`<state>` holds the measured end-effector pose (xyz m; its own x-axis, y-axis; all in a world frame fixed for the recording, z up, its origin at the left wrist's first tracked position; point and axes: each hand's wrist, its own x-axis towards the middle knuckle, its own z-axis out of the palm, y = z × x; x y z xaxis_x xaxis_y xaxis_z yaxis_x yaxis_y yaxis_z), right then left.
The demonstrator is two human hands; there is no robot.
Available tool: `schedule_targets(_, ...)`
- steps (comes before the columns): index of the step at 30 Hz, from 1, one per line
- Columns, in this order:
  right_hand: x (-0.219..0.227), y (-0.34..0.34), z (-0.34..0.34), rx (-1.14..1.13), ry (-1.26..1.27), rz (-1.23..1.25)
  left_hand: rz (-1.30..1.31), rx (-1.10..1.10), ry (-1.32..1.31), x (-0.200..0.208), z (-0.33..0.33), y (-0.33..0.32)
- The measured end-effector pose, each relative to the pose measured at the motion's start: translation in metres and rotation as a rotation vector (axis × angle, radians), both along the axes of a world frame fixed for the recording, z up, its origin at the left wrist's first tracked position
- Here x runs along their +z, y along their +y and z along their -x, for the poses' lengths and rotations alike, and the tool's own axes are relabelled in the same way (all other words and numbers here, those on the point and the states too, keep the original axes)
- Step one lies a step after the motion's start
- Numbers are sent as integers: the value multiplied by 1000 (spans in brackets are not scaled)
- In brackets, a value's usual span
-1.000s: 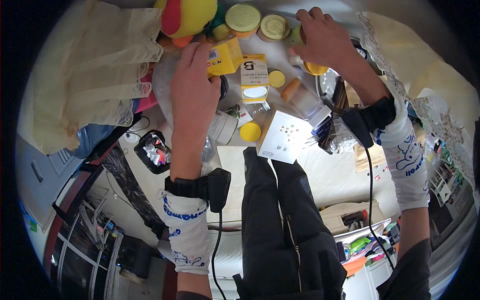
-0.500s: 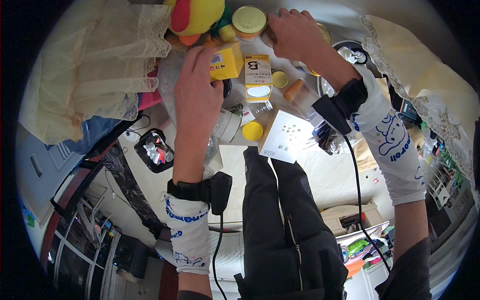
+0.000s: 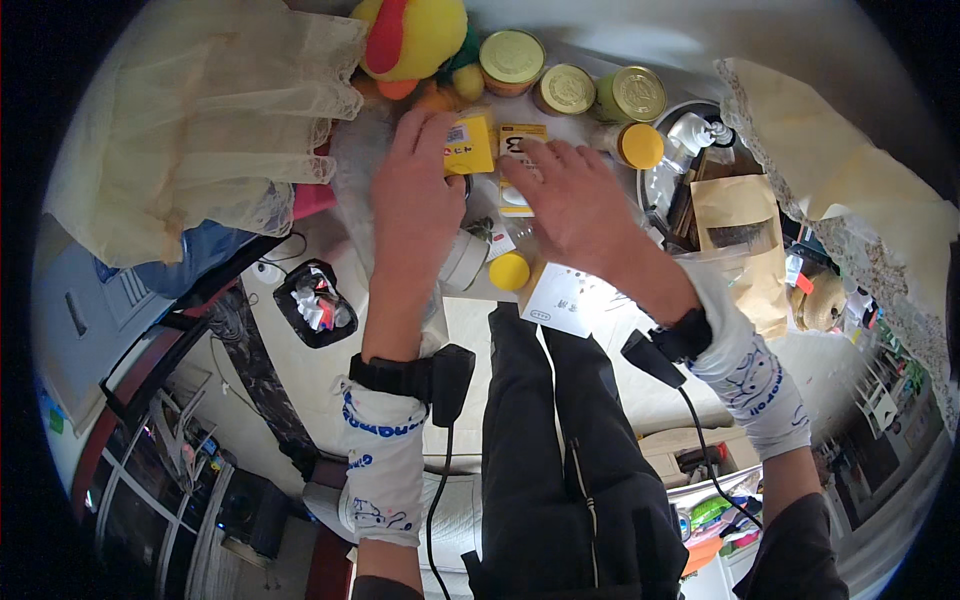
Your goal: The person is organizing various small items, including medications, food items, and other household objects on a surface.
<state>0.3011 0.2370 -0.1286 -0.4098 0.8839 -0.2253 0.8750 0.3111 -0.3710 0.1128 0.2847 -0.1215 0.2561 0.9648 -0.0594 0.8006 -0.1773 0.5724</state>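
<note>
Left hand (image 3: pixel 418 195) gripping a yellow box (image 3: pixel 472 150), right hand (image 3: pixel 582 205) spread over a yellow-and-white carton (image 3: pixel 512 142); a low sweep could topple the nearby yellow-lidded bottle (image 3: pixel 509 271).

A pale table (image 3: pixel 577 127) carries a plush toy (image 3: pixel 415 40) at its far left, with three tins (image 3: pixel 566 90) in a row beside it. A yellow-lidded jar (image 3: pixel 641 146) stands just nearer than the rightmost tin. A yellow-and-white box (image 3: pixel 515 133) is partly hidden mid-table; a yellow-capped bottle (image 3: pixel 509 271) and white box (image 3: pixel 560 300) lie near the front.
</note>
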Motion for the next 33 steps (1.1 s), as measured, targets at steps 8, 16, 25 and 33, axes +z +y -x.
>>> schedule_targets(8, -27, -12, 8, -33, -88, -167, 41, 2, -4, -2, -10, 3)
schedule_targets(16, -11, -1, 18, -142, -246, 9, -31, -15, -72, -24, -14, 7)
schedule_targets(25, -12, 13, -27, -313, -228, -119, -79, 150, -252, -18, -76, 12)
schedule_targets(33, -61, 14, -53, -264, 63, -114, -35, 446, -412, -12, -51, 0)
